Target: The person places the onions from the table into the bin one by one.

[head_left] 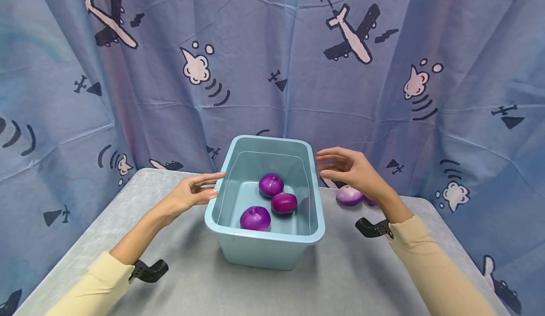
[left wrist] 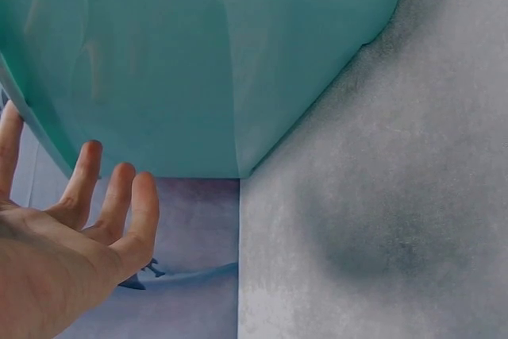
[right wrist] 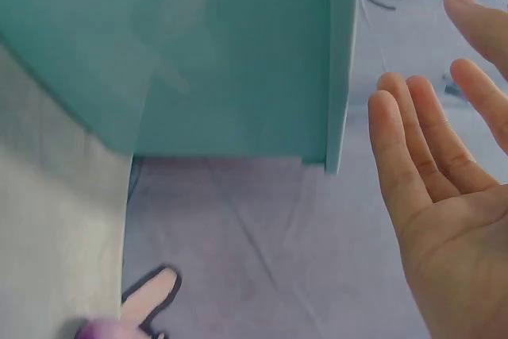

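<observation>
A light blue plastic bin [head_left: 265, 247] stands on the grey table [head_left: 349, 278], and three purple onions [head_left: 271, 184] [head_left: 284, 202] [head_left: 255, 218] lie inside it. My left hand [head_left: 197, 190] hovers open at the bin's left wall, fingers straight and close to the rim. My right hand [head_left: 345, 167] is open just right of the bin's far right corner, not touching it. Another purple onion [head_left: 349, 195] lies on the table under my right wrist. The left wrist view shows the bin's wall [left wrist: 198, 61] next to my open fingers [left wrist: 119, 204]. The right wrist view shows the bin's rim [right wrist: 341, 61] left of my palm [right wrist: 452, 220].
A blue curtain [head_left: 272, 60] printed with airplanes hangs close behind and around the table. The table's far edge runs just behind the bin. Bare grey tabletop lies in front of the bin and to both sides.
</observation>
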Demonstrator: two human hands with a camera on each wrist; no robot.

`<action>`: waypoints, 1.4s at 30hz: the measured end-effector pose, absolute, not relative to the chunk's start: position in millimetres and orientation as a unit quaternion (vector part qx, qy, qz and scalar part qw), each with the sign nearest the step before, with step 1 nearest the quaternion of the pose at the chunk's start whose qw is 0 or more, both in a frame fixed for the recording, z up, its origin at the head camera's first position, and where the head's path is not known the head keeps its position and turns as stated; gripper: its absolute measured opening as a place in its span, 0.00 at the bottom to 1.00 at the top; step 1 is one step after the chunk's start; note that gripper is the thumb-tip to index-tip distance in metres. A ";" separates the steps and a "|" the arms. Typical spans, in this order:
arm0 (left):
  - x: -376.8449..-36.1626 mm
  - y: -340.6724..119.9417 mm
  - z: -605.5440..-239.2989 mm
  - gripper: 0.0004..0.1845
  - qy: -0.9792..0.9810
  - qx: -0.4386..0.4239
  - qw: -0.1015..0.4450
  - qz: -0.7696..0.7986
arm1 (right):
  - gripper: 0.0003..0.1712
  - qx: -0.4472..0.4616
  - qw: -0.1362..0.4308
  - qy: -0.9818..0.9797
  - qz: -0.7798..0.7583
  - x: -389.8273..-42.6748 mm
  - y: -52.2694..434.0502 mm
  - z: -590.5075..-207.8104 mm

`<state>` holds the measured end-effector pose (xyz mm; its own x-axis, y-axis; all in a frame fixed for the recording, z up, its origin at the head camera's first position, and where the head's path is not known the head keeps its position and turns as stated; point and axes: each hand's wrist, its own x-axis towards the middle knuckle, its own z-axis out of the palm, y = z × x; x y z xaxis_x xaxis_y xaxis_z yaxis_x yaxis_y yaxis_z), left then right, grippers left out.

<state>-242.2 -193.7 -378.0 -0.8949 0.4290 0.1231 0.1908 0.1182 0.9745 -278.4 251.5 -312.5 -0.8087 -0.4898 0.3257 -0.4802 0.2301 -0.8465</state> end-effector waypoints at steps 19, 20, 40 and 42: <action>-241.4 -194.3 -378.2 0.31 0.741 0.209 0.093 0.631 | 0.27 -0.229 -0.033 0.824 -0.518 -263.0 331.9 -342.4; -241.5 -194.3 -378.3 0.30 0.741 0.209 0.093 0.631 | 0.27 -0.223 -0.034 0.826 -0.516 -262.4 335.1 -343.6; -242.2 -192.6 -378.8 0.30 0.745 0.202 0.095 0.628 | 0.34 -0.112 -0.040 0.886 -0.448 -253.4 414.4 -391.4; -242.0 -192.6 -378.9 0.30 0.746 0.201 0.094 0.628 | 0.34 -0.109 -0.037 0.887 -0.447 -253.8 418.0 -394.2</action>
<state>-242.0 -192.6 -378.9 -0.9013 0.4182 0.1130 0.1830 0.1310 0.9744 -253.8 418.0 -394.2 -0.9735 -0.1599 0.1637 -0.2267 0.5775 -0.7843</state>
